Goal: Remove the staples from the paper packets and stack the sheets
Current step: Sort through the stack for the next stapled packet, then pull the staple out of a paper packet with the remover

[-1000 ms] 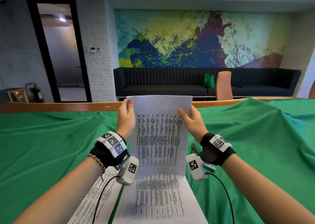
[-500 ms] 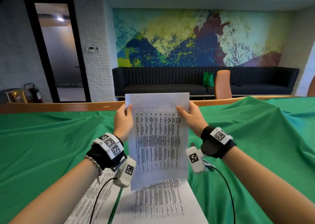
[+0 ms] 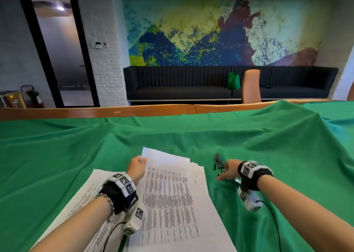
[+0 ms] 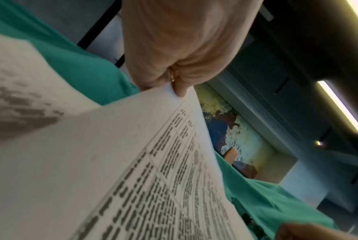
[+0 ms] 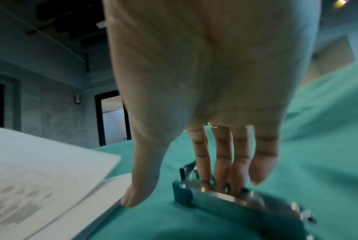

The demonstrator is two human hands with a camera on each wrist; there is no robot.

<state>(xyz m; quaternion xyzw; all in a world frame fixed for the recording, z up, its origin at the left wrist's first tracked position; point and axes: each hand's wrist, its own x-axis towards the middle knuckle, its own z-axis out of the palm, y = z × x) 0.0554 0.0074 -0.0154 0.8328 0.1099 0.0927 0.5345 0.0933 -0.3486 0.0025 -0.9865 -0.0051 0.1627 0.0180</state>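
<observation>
The sheet (image 3: 172, 167) lies tilted on the stack (image 3: 178, 209), its far left corner pinched between thumb and fingers of the left hand (image 3: 137, 168). A second pile (image 3: 84, 196) lies just left of the stack on the green cloth (image 3: 57, 155). To the right, the right hand (image 3: 229, 170) reaches down with fingers (image 5: 221, 162) nearly straight and spread, fingertips touching the metal staple remover (image 5: 235, 198) on the cloth; nothing is gripped.
</observation>
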